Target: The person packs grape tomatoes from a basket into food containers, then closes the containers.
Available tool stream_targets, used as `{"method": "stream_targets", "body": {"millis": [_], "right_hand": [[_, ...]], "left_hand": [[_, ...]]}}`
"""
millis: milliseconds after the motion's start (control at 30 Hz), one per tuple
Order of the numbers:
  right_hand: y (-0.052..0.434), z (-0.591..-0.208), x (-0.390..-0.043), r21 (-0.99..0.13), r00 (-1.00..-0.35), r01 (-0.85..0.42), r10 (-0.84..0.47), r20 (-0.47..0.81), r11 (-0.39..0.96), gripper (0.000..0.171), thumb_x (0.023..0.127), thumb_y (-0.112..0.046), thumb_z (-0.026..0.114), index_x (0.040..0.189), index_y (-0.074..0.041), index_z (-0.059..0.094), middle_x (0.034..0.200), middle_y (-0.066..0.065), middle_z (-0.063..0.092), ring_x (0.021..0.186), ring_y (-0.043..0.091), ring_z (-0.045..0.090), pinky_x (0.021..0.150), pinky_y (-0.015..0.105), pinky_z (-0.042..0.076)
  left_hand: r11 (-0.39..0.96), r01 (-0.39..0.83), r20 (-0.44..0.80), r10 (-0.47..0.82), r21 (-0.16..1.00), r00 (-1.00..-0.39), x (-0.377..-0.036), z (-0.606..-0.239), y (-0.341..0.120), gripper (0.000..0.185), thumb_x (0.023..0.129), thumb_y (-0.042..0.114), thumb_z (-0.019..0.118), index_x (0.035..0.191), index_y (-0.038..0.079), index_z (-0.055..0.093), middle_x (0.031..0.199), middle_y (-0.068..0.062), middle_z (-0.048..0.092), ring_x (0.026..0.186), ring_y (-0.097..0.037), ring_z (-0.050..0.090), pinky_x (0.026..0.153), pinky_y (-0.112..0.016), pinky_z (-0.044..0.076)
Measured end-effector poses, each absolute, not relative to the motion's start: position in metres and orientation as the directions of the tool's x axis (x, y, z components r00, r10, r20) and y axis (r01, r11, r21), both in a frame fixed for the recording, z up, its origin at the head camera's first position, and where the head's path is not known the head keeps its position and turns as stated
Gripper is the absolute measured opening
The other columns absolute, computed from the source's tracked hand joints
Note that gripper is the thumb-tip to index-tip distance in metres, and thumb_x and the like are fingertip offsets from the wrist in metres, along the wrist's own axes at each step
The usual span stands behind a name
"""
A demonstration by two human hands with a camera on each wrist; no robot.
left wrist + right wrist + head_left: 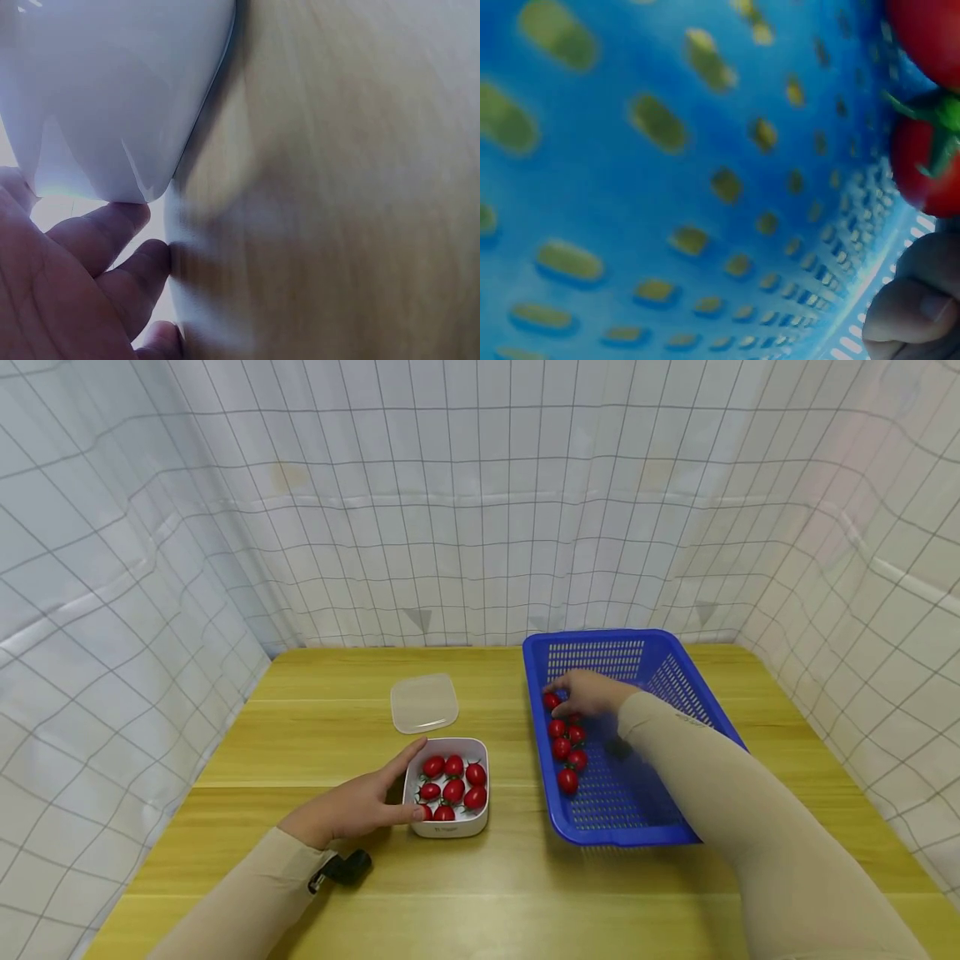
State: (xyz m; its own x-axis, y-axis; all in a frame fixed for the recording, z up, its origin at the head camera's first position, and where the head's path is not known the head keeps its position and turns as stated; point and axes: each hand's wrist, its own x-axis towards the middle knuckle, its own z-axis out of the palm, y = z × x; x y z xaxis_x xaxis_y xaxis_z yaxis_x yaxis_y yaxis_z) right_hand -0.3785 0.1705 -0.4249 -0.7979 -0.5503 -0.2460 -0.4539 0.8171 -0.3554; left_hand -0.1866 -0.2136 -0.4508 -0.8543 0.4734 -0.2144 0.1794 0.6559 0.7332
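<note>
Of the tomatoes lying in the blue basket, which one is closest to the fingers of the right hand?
The farthest tomato, at the top of the row along the blue basket's left wall. The right hand's fingertips reach it; the others lie nearer the camera.

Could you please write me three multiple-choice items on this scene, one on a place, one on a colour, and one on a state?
1. Where does the clear lid lie?
A. On the table behind the white box
B. Inside the basket
C. Snapped onto the white box

2. What colour is the basket?
A. Green
B. Blue
C. Yellow

3. What is the left hand doing?
A. Lifting the lid
B. Hanging off the table
C. Resting against the side of the white box

Answers:
1 A, the lid lies flat on the table, apart from the box.
2 B, its perforated walls are blue in the head and right wrist views.
3 C, thumb and fingers touch the box wall.
</note>
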Motion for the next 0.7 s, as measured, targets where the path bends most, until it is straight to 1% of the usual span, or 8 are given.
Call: {"method": "stream_targets", "body": {"millis": [167, 300, 467, 567, 700], "right_hand": [[0.1702, -0.4247, -0.3776, -0.355, -0.815, -0.424, -0.522, -0.252, 0.833, 0.053, 0.095, -0.028, 0.077, 0.145, -0.015, 0.065, 0.145, 0.016, 0.065, 0.115, 0.027, 0.065, 0.106, 0.048, 0.051], [0.1708, -0.4222, -0.3764, -0.356, -0.827, -0.412, -0.509, -0.241, 0.839, 0.053, 0.095, -0.028, 0.078, 0.145, -0.017, 0.065, 0.143, 0.015, 0.066, 0.12, 0.028, 0.064, 0.11, 0.05, 0.049], [0.1715, -0.4188, -0.3762, -0.362, -0.831, -0.406, -0.503, -0.236, 0.839, 0.053, 0.095, -0.027, 0.078, 0.145, -0.016, 0.065, 0.141, 0.014, 0.067, 0.12, 0.028, 0.063, 0.11, 0.05, 0.049], [0.1717, -0.4174, -0.377, -0.358, -0.828, -0.417, -0.512, -0.229, 0.835, 0.052, 0.095, -0.027, 0.078, 0.144, -0.016, 0.066, 0.14, 0.014, 0.068, 0.116, 0.027, 0.064, 0.108, 0.05, 0.05], [0.1725, -0.4168, -0.3792, -0.351, -0.82, -0.438, -0.528, -0.22, 0.828, 0.05, 0.096, -0.027, 0.077, 0.143, -0.015, 0.066, 0.134, 0.013, 0.07, 0.107, 0.025, 0.067, 0.1, 0.046, 0.053]], "left_hand": [[0.658, 0.179, -0.214, 0.471, 0.732, -0.856, -0.1862, -0.4524, -0.2141, 0.104, 0.098, 0.048, 0.073, 0.171, 0.027, 0.003, 0.175, -0.02, 0.018, 0.155, -0.05, 0.03, 0.124, -0.067, 0.028], [0.663, 0.18, -0.215, 0.468, 0.726, -0.857, -0.1864, -0.4533, -0.2146, 0.104, 0.097, 0.05, 0.073, 0.171, 0.028, 0.003, 0.175, -0.019, 0.019, 0.155, -0.049, 0.031, 0.123, -0.067, 0.028], [0.67, 0.18, -0.22, 0.467, 0.72, -0.857, -0.187, -0.4539, -0.2147, 0.105, 0.097, 0.052, 0.073, 0.171, 0.03, 0.002, 0.175, -0.019, 0.018, 0.155, -0.05, 0.031, 0.123, -0.067, 0.028], [0.674, 0.181, -0.22, 0.464, 0.716, -0.858, -0.1872, -0.4542, -0.2146, 0.105, 0.097, 0.052, 0.072, 0.171, 0.03, 0.002, 0.175, -0.019, 0.018, 0.155, -0.05, 0.031, 0.123, -0.067, 0.029], [0.677, 0.183, -0.22, 0.464, 0.713, -0.858, -0.1873, -0.4531, -0.214, 0.104, 0.097, 0.052, 0.072, 0.171, 0.03, 0.003, 0.175, -0.019, 0.018, 0.155, -0.05, 0.031, 0.123, -0.068, 0.029]]}}
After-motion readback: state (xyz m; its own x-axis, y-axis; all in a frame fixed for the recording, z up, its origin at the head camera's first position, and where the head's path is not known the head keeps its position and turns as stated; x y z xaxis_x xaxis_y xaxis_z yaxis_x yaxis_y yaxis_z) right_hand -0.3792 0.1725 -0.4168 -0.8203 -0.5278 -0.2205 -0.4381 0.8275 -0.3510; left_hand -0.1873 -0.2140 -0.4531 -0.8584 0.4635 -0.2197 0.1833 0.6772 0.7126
